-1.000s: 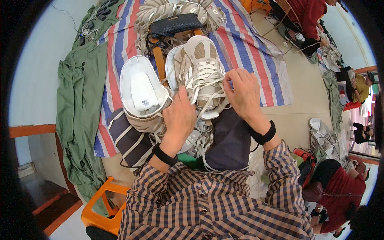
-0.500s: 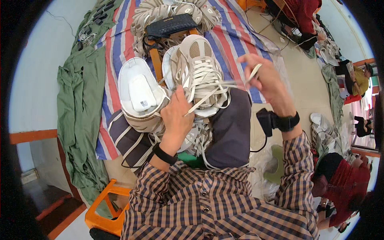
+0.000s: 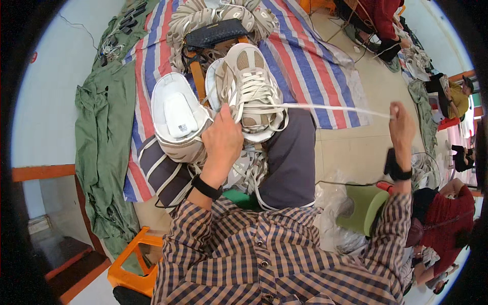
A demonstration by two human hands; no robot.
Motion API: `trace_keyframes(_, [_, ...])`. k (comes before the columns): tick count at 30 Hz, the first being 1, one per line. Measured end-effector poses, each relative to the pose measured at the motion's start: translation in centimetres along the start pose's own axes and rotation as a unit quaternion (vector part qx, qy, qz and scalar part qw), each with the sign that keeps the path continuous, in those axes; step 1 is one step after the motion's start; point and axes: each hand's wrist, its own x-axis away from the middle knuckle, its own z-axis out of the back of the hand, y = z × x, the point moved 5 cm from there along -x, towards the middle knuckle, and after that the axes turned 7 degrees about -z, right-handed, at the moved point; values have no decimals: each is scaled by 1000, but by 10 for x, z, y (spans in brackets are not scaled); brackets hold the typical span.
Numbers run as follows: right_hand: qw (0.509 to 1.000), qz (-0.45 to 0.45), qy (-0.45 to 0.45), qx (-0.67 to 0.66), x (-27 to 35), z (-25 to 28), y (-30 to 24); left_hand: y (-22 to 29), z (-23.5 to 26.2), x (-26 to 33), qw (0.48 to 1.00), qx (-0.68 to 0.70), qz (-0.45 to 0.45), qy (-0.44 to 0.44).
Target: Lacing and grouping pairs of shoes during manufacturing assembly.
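Gripping the beige sneaker (image 3: pixel 249 86) on the lap, the left hand (image 3: pixel 222 141) steadies it while the right hand (image 3: pixel 401 124), pinched shut, draws its white lace (image 3: pixel 330 108) taut rightward. An upturned white shoe (image 3: pixel 178 119) lies left; striped tarp (image 3: pixel 315 66) beyond.

There is one view only, from a wide fisheye camera worn on the person's head, looking steeply down over the brown checked shirt (image 3: pixel 264 254) filling the lower middle of the frame. It sits close to the lap: the beige and white laced sneaker (image 3: pixel 251 89) lies just above centre, the left hand (image 3: pixel 223 142) under it, the right hand (image 3: pixel 401 127) out at the right. The red, white and blue striped floor sheet (image 3: pixel 315 66) runs to the top edge. Straight lines bow near the dark round rim, and other seated people show small at the far right.
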Motion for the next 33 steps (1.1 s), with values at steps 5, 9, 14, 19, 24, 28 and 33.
trace_keyframes(5, [963,155,-179,-132,58,-35,-4,-3,6,7,998,21,-48,46])
trace_keyframes(9, [885,153,-236,-370,84,-60,-117,15,33,12,987,79,-113,82])
trace_keyframes(14, [823,173,-192,-506,90,-73,-204,17,32,-21,976,178,-85,94])
trace_keyframes(19, [882,180,-105,-423,112,-91,-234,8,23,-38,980,164,-91,72])
trace_keyframes(24, [910,157,-130,-362,124,-82,-247,-35,15,-58,934,337,-112,-36])
trace_keyframes(28, [908,141,-112,-378,120,-85,-224,-8,27,-37,844,490,48,-212])
trace_keyframes(33, [896,157,-123,-396,116,-89,-229,-16,34,-14,885,402,-23,-232])
